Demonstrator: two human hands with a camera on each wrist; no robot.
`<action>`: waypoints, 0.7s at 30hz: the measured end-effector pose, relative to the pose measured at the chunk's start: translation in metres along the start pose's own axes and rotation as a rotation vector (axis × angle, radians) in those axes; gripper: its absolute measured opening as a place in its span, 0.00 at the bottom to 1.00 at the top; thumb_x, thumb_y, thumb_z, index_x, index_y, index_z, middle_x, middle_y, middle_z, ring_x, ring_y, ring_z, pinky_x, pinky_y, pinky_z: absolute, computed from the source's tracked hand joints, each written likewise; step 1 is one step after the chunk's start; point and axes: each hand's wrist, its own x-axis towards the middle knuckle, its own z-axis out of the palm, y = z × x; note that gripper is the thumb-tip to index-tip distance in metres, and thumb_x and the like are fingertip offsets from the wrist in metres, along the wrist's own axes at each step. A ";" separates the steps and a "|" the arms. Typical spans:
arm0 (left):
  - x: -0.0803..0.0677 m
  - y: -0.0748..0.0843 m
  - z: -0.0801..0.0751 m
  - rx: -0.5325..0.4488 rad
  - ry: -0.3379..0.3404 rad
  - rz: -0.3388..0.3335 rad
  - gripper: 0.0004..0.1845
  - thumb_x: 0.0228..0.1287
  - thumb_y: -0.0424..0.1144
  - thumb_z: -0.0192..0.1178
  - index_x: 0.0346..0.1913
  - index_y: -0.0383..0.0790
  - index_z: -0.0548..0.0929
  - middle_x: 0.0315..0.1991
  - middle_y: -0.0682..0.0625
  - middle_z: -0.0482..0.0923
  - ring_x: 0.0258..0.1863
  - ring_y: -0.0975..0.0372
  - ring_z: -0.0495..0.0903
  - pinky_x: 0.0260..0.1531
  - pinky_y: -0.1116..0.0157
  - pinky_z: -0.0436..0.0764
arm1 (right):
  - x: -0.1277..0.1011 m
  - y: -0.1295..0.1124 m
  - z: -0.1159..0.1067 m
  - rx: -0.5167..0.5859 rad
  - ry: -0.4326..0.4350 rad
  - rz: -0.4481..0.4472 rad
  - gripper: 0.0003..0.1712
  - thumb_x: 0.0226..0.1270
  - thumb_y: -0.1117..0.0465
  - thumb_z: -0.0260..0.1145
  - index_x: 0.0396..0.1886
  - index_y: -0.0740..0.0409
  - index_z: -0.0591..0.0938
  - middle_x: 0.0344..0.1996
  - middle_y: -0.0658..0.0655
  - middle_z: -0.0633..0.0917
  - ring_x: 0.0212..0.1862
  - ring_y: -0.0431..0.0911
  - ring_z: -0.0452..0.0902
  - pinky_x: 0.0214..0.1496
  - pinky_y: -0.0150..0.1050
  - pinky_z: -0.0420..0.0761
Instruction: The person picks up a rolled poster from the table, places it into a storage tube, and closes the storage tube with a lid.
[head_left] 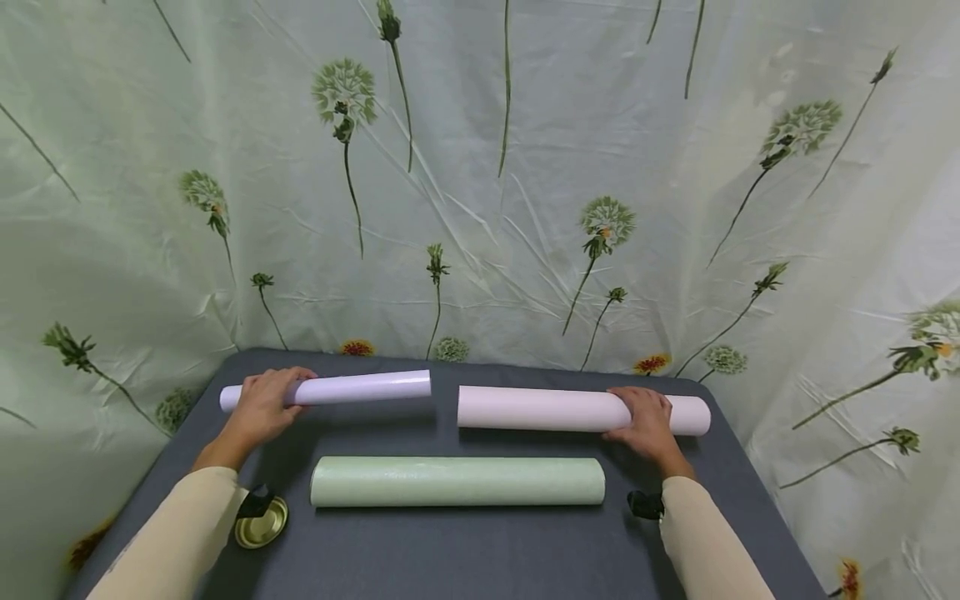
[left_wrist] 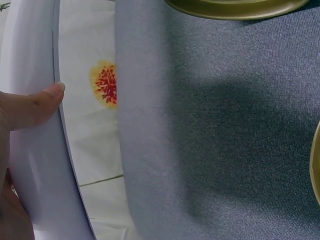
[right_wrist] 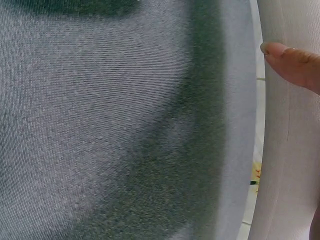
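Observation:
My left hand (head_left: 262, 408) grips a glossy lavender roll (head_left: 367, 387) near its left end, held above the table at the back left. In the left wrist view the thumb (left_wrist: 37, 106) presses along the side of this roll, where a lengthwise edge shows. My right hand (head_left: 647, 423) holds a thicker pale pink roll (head_left: 536, 408) right of its middle, at the back right, with the thumb (right_wrist: 290, 62) against its side in the right wrist view. Between the arms and closer to me, a pale green roll (head_left: 457, 482) lies crosswise on the table.
A dark grey cloth covers the table (head_left: 450, 558). Beside the left sleeve is a round gold lid-like dish (head_left: 262, 525); gold rims (left_wrist: 240, 11) show at the edges of the left wrist view. A curtain (head_left: 480, 208) printed with dandelions hangs behind the table.

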 end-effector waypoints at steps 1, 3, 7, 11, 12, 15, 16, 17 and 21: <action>0.000 0.000 0.000 0.004 0.003 0.003 0.22 0.49 0.28 0.72 0.50 0.34 0.78 0.46 0.35 0.80 0.46 0.40 0.75 0.47 0.41 0.62 | -0.001 -0.001 -0.002 -0.001 0.002 -0.002 0.41 0.34 0.63 0.83 0.55 0.64 0.79 0.52 0.69 0.79 0.58 0.65 0.65 0.58 0.64 0.52; 0.000 0.000 0.000 0.009 0.005 0.008 0.22 0.49 0.28 0.71 0.50 0.34 0.78 0.46 0.35 0.80 0.46 0.40 0.75 0.47 0.41 0.62 | -0.002 -0.004 -0.006 -0.002 0.008 -0.005 0.40 0.34 0.63 0.83 0.54 0.65 0.79 0.52 0.69 0.79 0.58 0.65 0.66 0.58 0.63 0.52; -0.002 0.002 -0.001 0.014 0.017 0.024 0.23 0.48 0.28 0.72 0.50 0.35 0.79 0.46 0.36 0.80 0.46 0.40 0.75 0.46 0.41 0.62 | -0.004 -0.009 -0.013 0.008 0.025 -0.013 0.40 0.35 0.63 0.83 0.54 0.65 0.79 0.51 0.69 0.79 0.57 0.64 0.66 0.58 0.64 0.52; -0.004 0.004 -0.003 0.011 0.041 0.039 0.23 0.48 0.28 0.72 0.50 0.36 0.79 0.46 0.36 0.81 0.45 0.41 0.75 0.46 0.41 0.63 | -0.006 -0.012 -0.016 0.015 0.033 -0.012 0.40 0.36 0.63 0.83 0.54 0.65 0.79 0.52 0.69 0.79 0.58 0.64 0.65 0.58 0.64 0.51; -0.005 0.005 -0.003 0.010 0.045 0.044 0.24 0.48 0.28 0.72 0.50 0.36 0.79 0.46 0.36 0.81 0.45 0.41 0.75 0.46 0.41 0.63 | -0.006 -0.013 -0.017 0.014 0.033 -0.009 0.40 0.36 0.63 0.82 0.54 0.65 0.79 0.52 0.69 0.79 0.58 0.64 0.65 0.58 0.64 0.51; -0.006 0.006 -0.003 0.004 0.044 0.054 0.24 0.48 0.27 0.72 0.51 0.36 0.79 0.46 0.36 0.81 0.45 0.41 0.75 0.46 0.41 0.63 | -0.009 -0.014 -0.019 0.005 0.029 -0.002 0.39 0.37 0.63 0.82 0.54 0.65 0.78 0.52 0.69 0.78 0.58 0.65 0.65 0.58 0.65 0.51; -0.007 0.006 -0.003 0.004 0.039 0.055 0.24 0.48 0.28 0.72 0.51 0.36 0.79 0.46 0.37 0.81 0.45 0.42 0.75 0.46 0.41 0.62 | -0.010 -0.014 -0.019 0.004 0.029 0.001 0.39 0.37 0.63 0.83 0.54 0.64 0.79 0.53 0.69 0.78 0.58 0.64 0.65 0.58 0.65 0.51; -0.007 0.006 -0.003 0.006 0.036 0.056 0.24 0.48 0.28 0.72 0.51 0.36 0.79 0.46 0.37 0.81 0.45 0.42 0.75 0.46 0.41 0.62 | -0.010 -0.015 -0.020 0.006 0.031 0.004 0.39 0.37 0.63 0.83 0.54 0.64 0.78 0.53 0.69 0.78 0.58 0.64 0.64 0.58 0.65 0.51; -0.008 0.007 -0.003 0.010 0.022 0.061 0.24 0.49 0.28 0.72 0.51 0.37 0.79 0.46 0.37 0.81 0.45 0.42 0.75 0.46 0.41 0.62 | -0.013 -0.018 -0.022 0.023 0.038 0.006 0.39 0.37 0.64 0.82 0.55 0.65 0.78 0.53 0.70 0.78 0.58 0.64 0.64 0.59 0.65 0.51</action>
